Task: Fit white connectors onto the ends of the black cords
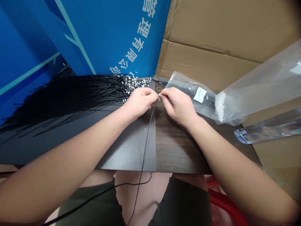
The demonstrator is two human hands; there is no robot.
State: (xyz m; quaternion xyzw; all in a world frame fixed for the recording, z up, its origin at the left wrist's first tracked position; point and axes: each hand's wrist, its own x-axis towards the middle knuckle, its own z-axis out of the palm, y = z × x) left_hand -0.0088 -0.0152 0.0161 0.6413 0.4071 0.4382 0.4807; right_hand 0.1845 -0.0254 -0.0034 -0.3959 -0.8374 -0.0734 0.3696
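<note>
Left hand (139, 102) pinched shut on thin black wire (147, 142), right hand (178, 105) pinching its tip, wire bundle (70, 97) fanned far left on counter (174, 147), plastic bag (185, 86) far right

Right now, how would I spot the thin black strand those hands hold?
On the dark wooden table, find the two bare hands, left and right. From them one thin black strand drops over the table edge, alone, unlike the fanned black pile.

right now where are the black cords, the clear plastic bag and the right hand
black cords (70, 97), head view, mid-bundle
clear plastic bag (185, 84), head view, film beside the label
right hand (177, 105), head view, back of the hand
</note>
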